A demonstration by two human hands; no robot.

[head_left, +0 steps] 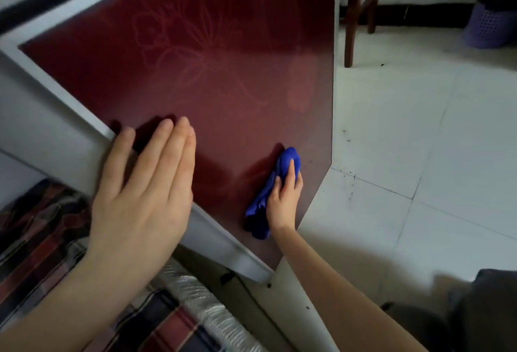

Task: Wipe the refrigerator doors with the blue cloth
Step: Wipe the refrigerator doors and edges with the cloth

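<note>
a dark red refrigerator door (223,77) fills the middle of the view, tilted, with a faint flower outline (181,43) on its far half and a pale grey frame (56,82) running down its left edge. the left hand (145,183) lies flat on the door at that left edge. its fingers are straight and close together, the thumb is spread out toward the grey frame, and it holds nothing.

the right hand (284,197) is on the nearer part of the door, close to its right edge. its fingers are curled over the blue cloth (289,158) and press it against the red surface. the cloth is bunched up: a rounded lump sticks out past the fingertips on the far side, and a loose tail hangs out left of the wrist toward the near end of the door. both forearms are bare and reach in from the near side.

right of the door is a white tiled floor (419,141) with dark specks near the door's edge. on the far side of the floor stand the legs of a brown wooden chair (361,7), and further right a purple perforated basket (486,25) sits by the white wall. at the near left, beside the door, lies plaid fabric (42,234) in red, dark and pale stripes.
</note>
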